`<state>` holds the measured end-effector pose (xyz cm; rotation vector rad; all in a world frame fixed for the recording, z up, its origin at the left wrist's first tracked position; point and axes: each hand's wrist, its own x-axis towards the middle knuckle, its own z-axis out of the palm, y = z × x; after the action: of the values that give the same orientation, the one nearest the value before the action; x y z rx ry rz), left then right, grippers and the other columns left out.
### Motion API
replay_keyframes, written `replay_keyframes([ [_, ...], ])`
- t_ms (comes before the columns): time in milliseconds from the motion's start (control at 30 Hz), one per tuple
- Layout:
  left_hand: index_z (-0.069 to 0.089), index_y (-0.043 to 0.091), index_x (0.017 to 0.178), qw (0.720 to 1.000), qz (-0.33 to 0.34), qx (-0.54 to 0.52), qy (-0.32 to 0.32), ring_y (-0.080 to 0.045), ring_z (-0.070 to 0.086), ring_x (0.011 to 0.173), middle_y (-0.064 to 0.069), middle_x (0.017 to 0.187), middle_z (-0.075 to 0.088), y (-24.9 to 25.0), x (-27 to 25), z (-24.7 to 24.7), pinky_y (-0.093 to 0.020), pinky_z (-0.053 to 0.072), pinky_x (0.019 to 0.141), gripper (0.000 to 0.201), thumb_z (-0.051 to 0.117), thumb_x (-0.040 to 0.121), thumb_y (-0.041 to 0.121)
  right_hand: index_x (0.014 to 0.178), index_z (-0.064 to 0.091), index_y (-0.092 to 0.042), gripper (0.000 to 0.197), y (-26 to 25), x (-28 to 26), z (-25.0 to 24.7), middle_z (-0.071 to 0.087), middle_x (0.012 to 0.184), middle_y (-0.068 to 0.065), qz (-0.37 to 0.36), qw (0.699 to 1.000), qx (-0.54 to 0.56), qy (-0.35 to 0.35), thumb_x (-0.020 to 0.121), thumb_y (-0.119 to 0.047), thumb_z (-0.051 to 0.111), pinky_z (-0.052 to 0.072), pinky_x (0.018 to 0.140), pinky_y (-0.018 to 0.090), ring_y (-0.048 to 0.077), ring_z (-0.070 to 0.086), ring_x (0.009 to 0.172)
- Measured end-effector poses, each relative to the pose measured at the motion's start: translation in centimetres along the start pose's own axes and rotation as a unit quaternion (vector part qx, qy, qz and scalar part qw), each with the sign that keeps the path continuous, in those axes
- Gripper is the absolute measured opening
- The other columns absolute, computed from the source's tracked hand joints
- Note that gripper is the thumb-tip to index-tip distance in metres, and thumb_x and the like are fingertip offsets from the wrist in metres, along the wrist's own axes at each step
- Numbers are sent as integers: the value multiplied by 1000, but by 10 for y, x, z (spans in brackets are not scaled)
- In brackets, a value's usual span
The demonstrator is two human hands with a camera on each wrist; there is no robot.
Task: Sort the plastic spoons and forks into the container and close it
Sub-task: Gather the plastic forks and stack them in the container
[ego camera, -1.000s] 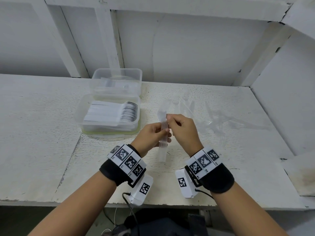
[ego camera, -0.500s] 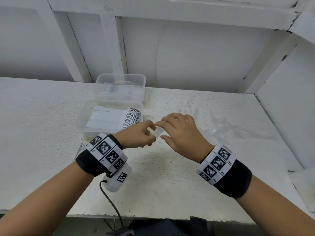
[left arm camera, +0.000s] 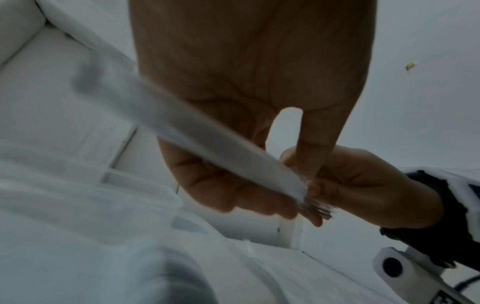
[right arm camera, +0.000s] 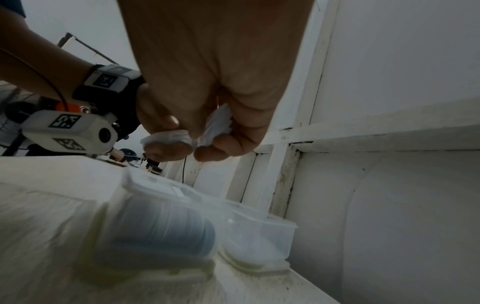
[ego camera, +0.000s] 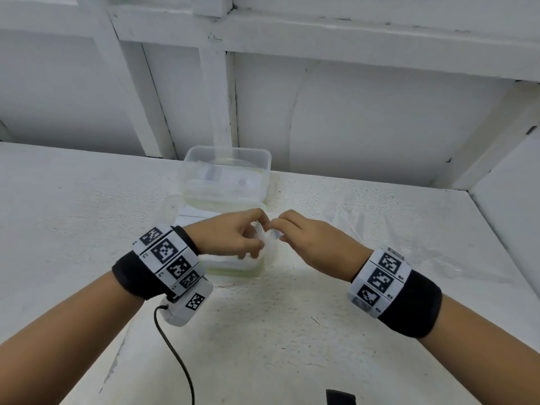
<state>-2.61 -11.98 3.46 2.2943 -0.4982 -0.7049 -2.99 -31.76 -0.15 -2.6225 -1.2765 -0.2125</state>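
Here, the left hand and right hand meet fingertip to fingertip, both pinching one stacked bundle of clear plastic forks between them. Just below and beyond the left hand sits the clear rectangular plastic container; farther still, its matching clear lid.

Head view bright, even; wrist views dim, blurred.
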Motion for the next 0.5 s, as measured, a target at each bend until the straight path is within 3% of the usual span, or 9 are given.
replay_keyframes([
  [67, 47, 27, 109, 999, 10, 31, 42, -2, 57, 71, 12, 80, 63, -4, 3, -21, -10, 43, 67, 19, 54, 92, 30, 115, 53, -6, 34, 11, 15, -4, 58, 100, 12, 4, 1000, 5, 7, 91, -22, 34, 43, 41, 30, 24, 54, 54],
  [133, 52, 24, 114, 992, 3, 36, 120, -8, 59, 84, 7, 92, 64, -12, 10, -49, -13, 42, 74, 22, 50, 93, 33, 115, 54, -4, 35, 27, 32, -9, 57, 104, 14, 26, 999, 19, 13, 93, -22, 35, 49, 47, 37, 30, 58, 60],
  [267, 56, 10, 115, 963, -62, -6, 261, -19, 59, 91, -3, 98, 63, -44, 31, -111, -29, 48, 78, 26, 44, 97, 23, 126, 50, -3, 30, 63, 76, -20, 52, 119, 16, 93, 995, 37, 4, 97, -9, 42, 49, 77, 46, 36, 58, 91],
  [367, 53, 4, 121, 947, -153, -6, 284, -26, 57, 91, -13, 104, 61, -71, 51, -144, -38, 51, 83, 30, 45, 96, 20, 129, 46, -3, 33, 84, 118, -22, 48, 123, 17, 131, 990, 38, -32, 99, -11, 38, 43, 87, 43, 35, 54, 101],
  [500, 47, -2, 126, 932, -257, -7, 254, -29, 56, 95, -20, 110, 56, -95, 77, -159, -41, 51, 87, 34, 46, 95, 11, 131, 44, -7, 34, 99, 167, -6, 45, 129, 13, 143, 983, 8, -118, 100, -16, 33, 40, 86, 33, 31, 53, 105],
])
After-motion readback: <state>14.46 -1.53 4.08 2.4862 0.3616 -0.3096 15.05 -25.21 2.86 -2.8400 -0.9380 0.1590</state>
